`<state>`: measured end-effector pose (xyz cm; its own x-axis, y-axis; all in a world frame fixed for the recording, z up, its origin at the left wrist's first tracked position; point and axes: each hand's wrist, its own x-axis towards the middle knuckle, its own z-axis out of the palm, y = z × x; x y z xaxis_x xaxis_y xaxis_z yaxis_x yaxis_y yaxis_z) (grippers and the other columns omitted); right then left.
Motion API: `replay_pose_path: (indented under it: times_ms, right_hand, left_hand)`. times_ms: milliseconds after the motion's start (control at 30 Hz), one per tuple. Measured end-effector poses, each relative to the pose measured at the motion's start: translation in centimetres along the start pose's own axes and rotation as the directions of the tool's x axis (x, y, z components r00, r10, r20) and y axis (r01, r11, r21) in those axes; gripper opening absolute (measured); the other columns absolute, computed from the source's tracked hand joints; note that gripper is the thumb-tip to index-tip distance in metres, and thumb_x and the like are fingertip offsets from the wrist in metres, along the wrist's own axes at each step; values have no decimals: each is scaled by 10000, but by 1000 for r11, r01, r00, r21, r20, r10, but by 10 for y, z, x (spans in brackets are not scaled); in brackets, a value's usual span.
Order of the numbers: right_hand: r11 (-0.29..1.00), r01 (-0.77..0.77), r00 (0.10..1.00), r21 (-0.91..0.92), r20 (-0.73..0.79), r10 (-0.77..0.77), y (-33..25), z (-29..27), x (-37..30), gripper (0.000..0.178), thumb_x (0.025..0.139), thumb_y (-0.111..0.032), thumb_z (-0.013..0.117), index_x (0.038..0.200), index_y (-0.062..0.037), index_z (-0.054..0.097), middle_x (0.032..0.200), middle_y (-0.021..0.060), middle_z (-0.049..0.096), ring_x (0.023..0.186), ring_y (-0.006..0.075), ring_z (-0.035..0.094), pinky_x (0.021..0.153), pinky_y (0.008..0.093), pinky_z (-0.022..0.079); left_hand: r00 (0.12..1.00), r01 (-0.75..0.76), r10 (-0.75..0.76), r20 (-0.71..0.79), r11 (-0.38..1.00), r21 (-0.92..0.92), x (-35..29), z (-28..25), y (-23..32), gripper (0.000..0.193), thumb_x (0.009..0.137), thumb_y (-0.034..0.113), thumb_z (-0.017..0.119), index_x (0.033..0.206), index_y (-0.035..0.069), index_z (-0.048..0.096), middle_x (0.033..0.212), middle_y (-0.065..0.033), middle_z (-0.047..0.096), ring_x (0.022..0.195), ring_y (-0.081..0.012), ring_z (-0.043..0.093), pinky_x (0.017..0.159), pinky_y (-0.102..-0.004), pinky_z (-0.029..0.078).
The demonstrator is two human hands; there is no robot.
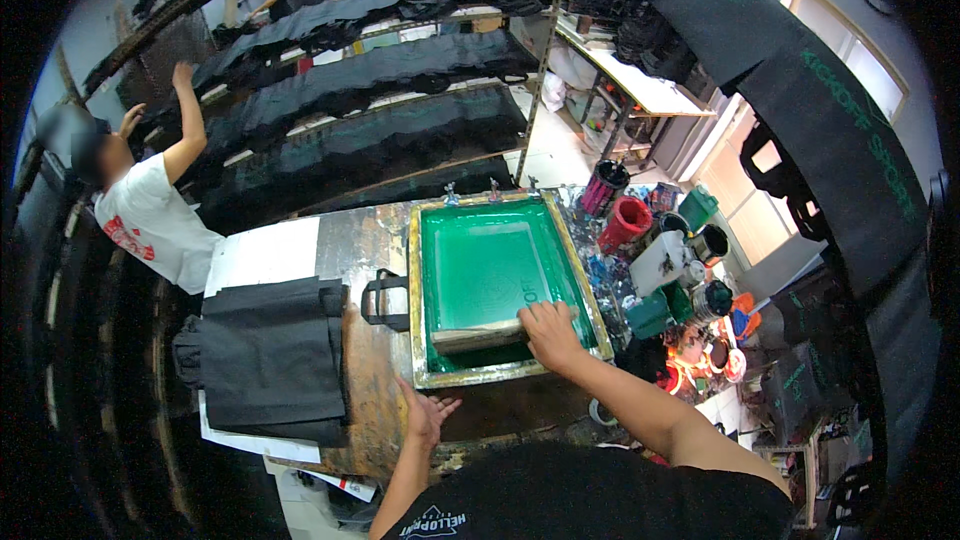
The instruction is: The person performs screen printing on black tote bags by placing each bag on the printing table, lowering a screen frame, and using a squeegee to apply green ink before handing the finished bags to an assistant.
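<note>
A screen printing frame (416, 275) with a yellowish, paint-marked rim lies on the worktable before me. Wet green ink covers its mesh (478, 265), where a paler rectangle shows. My right hand (550, 330) is closed round the right end of a wooden squeegee (470, 337), which lies crosswise over the near part of the mesh. Beside the frame's near left corner, my left hand (428, 414) is open, its fingers spread and nothing in it. From under the frame's left side sticks out a black bag handle (385, 318). What lies beneath the frame is hidden.
Left of the frame sits a stack of black fabric bags (270, 360). Ink-stained tubs, a red bucket (626, 223) and a white jug (660, 262) crowd the right side. Metal clamps (493, 190) line the far edge. A co-worker (160, 205) reaches toward racks of black bags (370, 70).
</note>
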<state>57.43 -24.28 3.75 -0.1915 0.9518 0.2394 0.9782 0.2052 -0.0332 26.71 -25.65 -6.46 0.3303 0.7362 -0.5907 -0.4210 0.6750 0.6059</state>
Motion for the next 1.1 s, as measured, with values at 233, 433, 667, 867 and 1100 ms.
replay_pose_path:
  times_ms: [233, 433, 667, 867, 1100]
  right_hand:
    - [987, -59, 992, -148, -115, 42, 14, 1, 11, 368, 844, -92, 614, 1210, -101, 574, 1065, 94, 592, 1063, 285, 564, 911, 471, 381]
    - [995, -104, 994, -6, -42, 104, 41, -26, 35, 588, 732, -121, 788, 1250, -82, 512, 1142, 127, 599, 1150, 339, 559, 947, 517, 398]
    - [995, -85, 994, 54, 76, 81, 32, -29, 24, 561, 747, -187, 811, 1215, -80, 520, 1080, 137, 652, 1101, 366, 613, 884, 536, 439]
    - [994, -80, 962, 69, 265, 59, 12, -8, 5, 542, 755, -208, 812, 1203, -78, 535, 1105, 142, 660, 1119, 360, 617, 876, 539, 444]
    - [998, -50, 989, -40, 137, 55, -13, 27, -19, 566, 704, -157, 818, 1181, -82, 523, 1081, 115, 611, 1050, 324, 584, 840, 497, 401]
  left_hand:
    - [998, -9, 9, 66, 1000, 7, -9, 9, 12, 1367, 825, 968, 284, 1570, -92, -152, 1614, -411, 84, 1461, -537, 313, 1156, -581, 382]
    - [996, 4, -5, 85, 1000, 10, -15, 11, 18, 1360, 813, 968, 337, 1599, -70, -55, 1567, -379, 272, 1381, -514, 458, 1102, -510, 469]
    - [989, 29, -21, 145, 998, -57, -7, -4, 7, 1413, 758, 995, 386, 1550, 85, -349, 1648, -368, -93, 1438, -575, 343, 1108, -534, 455]
    - [998, 3, -4, 67, 1000, 13, -12, 7, 8, 1448, 776, 990, 353, 1549, -80, -242, 1621, -409, 89, 1386, -478, 476, 1099, -489, 469]
    - [1000, 12, -12, 1, 998, 55, -15, 15, 9, 1391, 816, 968, 332, 1562, -86, -183, 1574, -394, 212, 1309, -430, 564, 1030, -444, 508]
